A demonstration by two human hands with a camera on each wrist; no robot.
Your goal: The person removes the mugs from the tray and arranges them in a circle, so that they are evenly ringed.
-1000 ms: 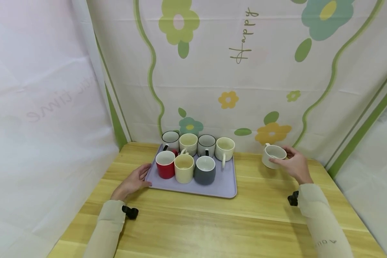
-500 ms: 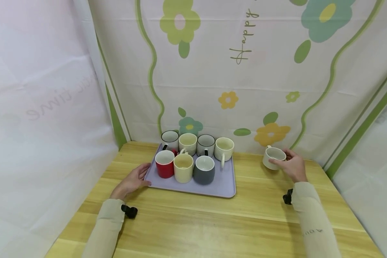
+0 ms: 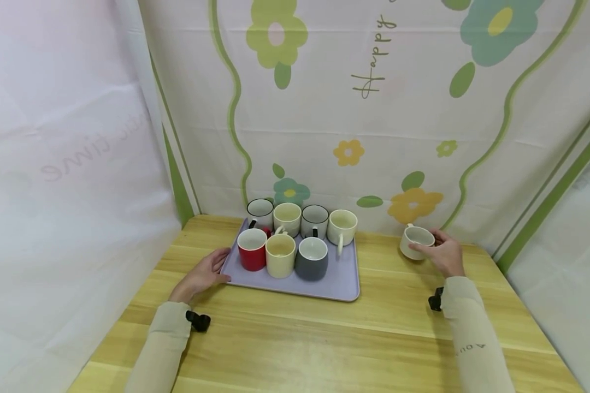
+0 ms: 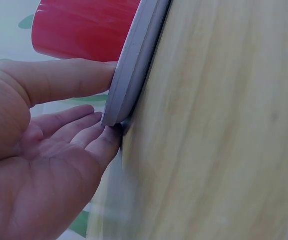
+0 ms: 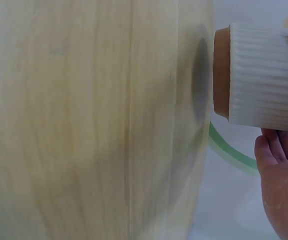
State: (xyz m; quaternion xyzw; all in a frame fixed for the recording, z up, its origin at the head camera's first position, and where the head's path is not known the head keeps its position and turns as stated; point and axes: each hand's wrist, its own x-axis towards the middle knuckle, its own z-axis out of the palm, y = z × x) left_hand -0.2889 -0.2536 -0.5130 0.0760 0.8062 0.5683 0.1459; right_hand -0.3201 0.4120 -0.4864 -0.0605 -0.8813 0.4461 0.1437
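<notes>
The right hand (image 3: 447, 255) pinches the white mug (image 5: 266, 77), seemingly just above the table (image 3: 295, 338), well apart from the tray (image 3: 341, 281); keep it level and the hold firm (its handle (image 3: 410, 225) points toward the cloth wall (image 3: 295, 109)), while the left hand (image 3: 204, 274), fingers fairly straight against the tray's left edge, should steady without tipping. Seven mugs (image 3: 281, 262) crowd the tray; the back-right cream mug (image 3: 342, 226) juts its handle forward, easy to catch in a sideways pass.

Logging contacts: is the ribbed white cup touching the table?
Apart: the right wrist view shows the ribbed white cup clear of the table, its shadow detached from its base.
</notes>
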